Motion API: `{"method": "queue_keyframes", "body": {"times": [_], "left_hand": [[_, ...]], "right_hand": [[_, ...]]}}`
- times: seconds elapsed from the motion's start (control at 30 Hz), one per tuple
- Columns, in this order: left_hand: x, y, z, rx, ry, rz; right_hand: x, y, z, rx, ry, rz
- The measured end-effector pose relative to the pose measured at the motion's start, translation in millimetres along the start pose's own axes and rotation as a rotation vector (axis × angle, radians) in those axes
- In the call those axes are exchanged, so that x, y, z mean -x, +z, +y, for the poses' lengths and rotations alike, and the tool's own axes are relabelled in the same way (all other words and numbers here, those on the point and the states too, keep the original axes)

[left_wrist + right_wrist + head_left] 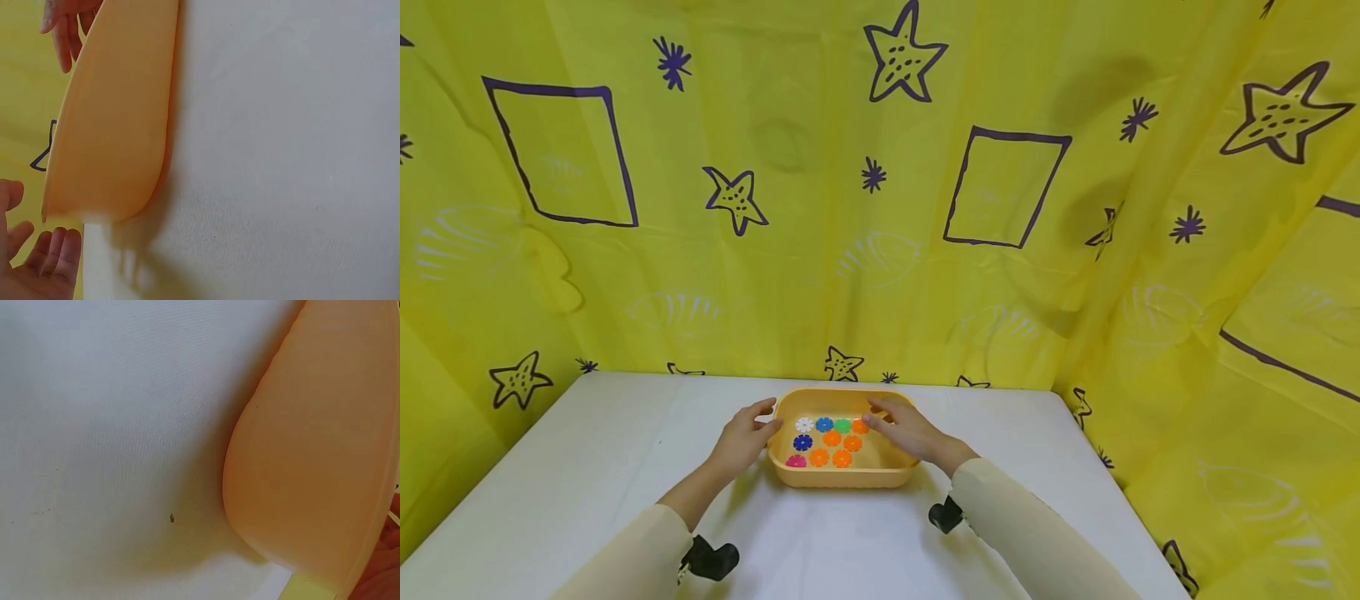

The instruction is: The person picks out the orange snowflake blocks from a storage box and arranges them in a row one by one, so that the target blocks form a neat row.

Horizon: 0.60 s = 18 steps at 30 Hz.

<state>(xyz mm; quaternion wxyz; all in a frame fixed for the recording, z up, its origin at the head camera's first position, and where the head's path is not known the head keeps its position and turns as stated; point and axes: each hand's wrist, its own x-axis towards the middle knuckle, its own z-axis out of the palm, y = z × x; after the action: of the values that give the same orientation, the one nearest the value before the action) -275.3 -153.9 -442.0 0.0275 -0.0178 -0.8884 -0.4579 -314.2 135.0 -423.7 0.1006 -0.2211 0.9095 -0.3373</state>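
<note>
- Orange tray sits on the white table, near the far edge, just in front of the yellow curtain.
- Left hand is at the tray's left wall, fingers relaxed and mostly straight, thumb up by the rim. Looks like touching or a hair off it; not wrapped round anything. The left wrist view shows those fingers loosely extended just beside the tray's corner.
- Right hand lies over the tray's right rim, fingers reaching inward toward the pieces at the back. Fingertips are near the orange piece at the back right. Can't tell whether they pinch it or only hover. The right wrist view shows only the tray's outer wall and the table, no fingers worth reading.
- Inside the tray: small flat gear-like discs, spread out singly, none stacked or joined as far as I can see. White, blue, green in the back row; dark blue and pink on the left; several more orange ones in the middle and front.
- No pieces on the table outside the tray.
- My read on progress: early. All pieces are in the tray and loose, nothing is lifted clear, and nothing is assembled or sorted. Both hands are positioned at the tray, with the left apparently steadying and the right going for a piece. Essentially everything is left to do.
</note>
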Motion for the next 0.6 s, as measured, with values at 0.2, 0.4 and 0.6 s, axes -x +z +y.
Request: {"method": "queue_keyframes", "body": {"times": [0.2, 0.4, 0.6], "left_hand": [[0.5, 3.1, -2.2, 0.082, -0.062, -0.019], [-0.9, 5.9, -4.1, 0.12, -0.117, -0.022], [-0.9, 6.7, -5.1, 0.139, -0.128, -0.018]], "right_hand": [[-3.0, 2.1, 2.6, -0.038, -0.008, -0.02], [-5.3, 2.3, 1.4, -0.051, 0.006, -0.017], [-10.2, 2.4, 1.4, -0.069, 0.011, 0.007]]}}
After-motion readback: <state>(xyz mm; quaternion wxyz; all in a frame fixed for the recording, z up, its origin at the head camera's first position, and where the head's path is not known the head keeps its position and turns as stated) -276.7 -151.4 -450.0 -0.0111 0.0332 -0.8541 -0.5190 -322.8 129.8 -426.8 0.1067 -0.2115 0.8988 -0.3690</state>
